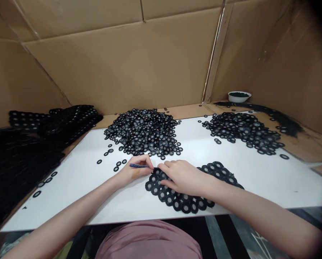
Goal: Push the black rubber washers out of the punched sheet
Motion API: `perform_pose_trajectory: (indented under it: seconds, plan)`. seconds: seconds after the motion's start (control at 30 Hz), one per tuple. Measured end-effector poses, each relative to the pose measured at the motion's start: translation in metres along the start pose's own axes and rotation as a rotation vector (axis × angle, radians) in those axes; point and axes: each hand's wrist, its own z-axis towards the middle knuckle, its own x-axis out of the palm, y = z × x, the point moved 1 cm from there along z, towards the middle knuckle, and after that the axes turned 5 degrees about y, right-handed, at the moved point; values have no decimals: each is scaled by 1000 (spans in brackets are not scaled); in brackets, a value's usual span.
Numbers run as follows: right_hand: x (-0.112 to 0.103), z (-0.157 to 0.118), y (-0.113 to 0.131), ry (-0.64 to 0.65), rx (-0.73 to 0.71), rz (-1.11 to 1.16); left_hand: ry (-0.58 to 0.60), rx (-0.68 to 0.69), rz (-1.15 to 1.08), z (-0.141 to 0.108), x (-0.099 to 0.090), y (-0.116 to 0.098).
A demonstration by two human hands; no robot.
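My left hand (138,169) is closed in a pinch around a thin tool with a blue handle (137,166). Its tip meets the upper left edge of a black piece made of joined rings with pale centres (186,208), flat on the white board. My right hand (181,175) rests on top of that piece, fingers stretched toward the tool tip and thumb apart. Part of the piece is hidden beneath this hand and forearm. Just beyond my hands lies a big heap of loose black rings (144,131).
A second heap of rings (242,129) lies at the right, near dark strands (282,120) and a white bowl (238,97) with dark contents. Black finished-looking ring sheets (69,122) are piled at the left. Cardboard walls (123,61) enclose the white board (77,172). Stray rings (99,162) lie about.
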Motion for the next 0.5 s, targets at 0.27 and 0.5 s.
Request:
perform_pose_trajectory:
  seconds: [0.27, 0.5]
  plan:
    - [-4, 0, 3, 18, 13, 2, -2, -15, -34, 0, 1, -1]
    - [-1, 0, -1, 28, 12, 11, 21, -3, -55, 2, 1, 3]
